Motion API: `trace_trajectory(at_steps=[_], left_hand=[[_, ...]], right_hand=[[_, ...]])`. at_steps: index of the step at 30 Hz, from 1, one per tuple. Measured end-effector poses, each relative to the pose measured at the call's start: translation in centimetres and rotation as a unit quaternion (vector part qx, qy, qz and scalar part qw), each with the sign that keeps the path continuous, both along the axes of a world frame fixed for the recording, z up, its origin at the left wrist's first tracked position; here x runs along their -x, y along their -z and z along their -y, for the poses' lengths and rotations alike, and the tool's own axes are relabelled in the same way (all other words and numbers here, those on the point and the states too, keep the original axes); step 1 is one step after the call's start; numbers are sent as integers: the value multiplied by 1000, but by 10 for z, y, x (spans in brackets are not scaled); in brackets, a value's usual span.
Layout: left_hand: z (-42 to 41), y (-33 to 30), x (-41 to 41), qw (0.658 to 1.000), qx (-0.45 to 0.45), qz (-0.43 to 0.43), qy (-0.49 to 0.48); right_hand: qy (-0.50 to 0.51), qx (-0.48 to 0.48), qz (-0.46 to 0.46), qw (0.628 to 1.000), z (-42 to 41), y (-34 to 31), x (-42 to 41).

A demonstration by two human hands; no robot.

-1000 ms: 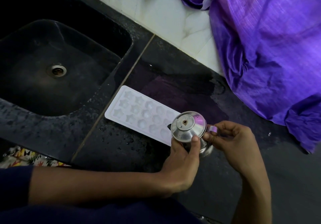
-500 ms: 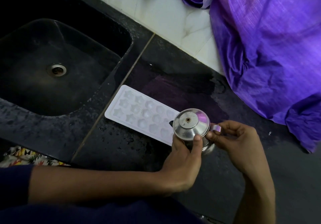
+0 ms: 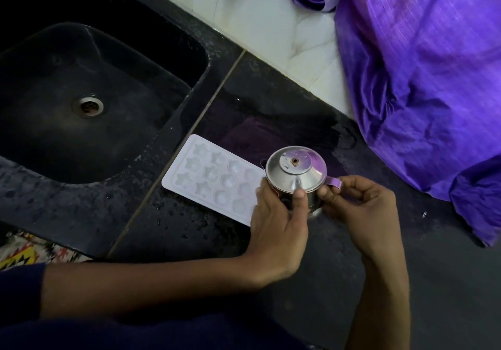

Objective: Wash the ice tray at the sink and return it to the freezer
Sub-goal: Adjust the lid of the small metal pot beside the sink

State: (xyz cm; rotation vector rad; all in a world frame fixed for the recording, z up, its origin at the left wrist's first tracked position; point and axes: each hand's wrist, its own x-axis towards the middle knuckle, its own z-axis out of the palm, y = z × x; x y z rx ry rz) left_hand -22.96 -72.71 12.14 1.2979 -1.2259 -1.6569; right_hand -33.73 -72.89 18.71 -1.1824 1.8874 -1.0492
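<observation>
"Two hands, one small steel pot (image 3: 296,176), and neither hand is on the ice tray (image 3: 217,180). What step would you call this?"

"A side step, I'd judge. The white tray lies flat on the wet black counter (image 3: 189,227), just beside the sink (image 3: 95,100), with its near end hidden behind the pot and the left hand (image 3: 276,222). Its star and round moulds face up. Droplets sit on the counter around it, so it may already be rinsed, though I cannot tell for sure."

"And the hands?"

"The left hand wraps the pot's body, fingers curled round it, thumb up against the rim of the lid. The right hand (image 3: 357,208) pinches the flat metal handle (image 3: 333,181) at the pot's side. The domed lid is on, and the pot stands over the tray's near end."

"So what does the next move call for?"

"Probably getting the lid off or setting the pot aside. If it holds water, a tilt over the moulds would follow, with the left hand steadying the body. Either way the tray must be freed before it goes to the freezer, which is not in view."

"Anything in the way?"

"A purple cloth (image 3: 420,78) is heaped at the back right, well apart from the tray."
</observation>
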Motion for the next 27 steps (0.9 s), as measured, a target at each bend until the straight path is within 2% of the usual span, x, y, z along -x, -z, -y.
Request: trace_trajectory(at_steps=[7, 16, 27], left_hand=[[16, 9, -2, 997, -51, -58, -5], [23, 11, -3, 995, -82, -47, -3], [22, 11, -3, 995, -80, -53, 4]], right_hand=[[-11, -17, -68, 997, 21, 7, 0], [-15, -30, -89, 996, 29, 10, -1], [-12, -31, -93, 995, 29, 7, -2]])
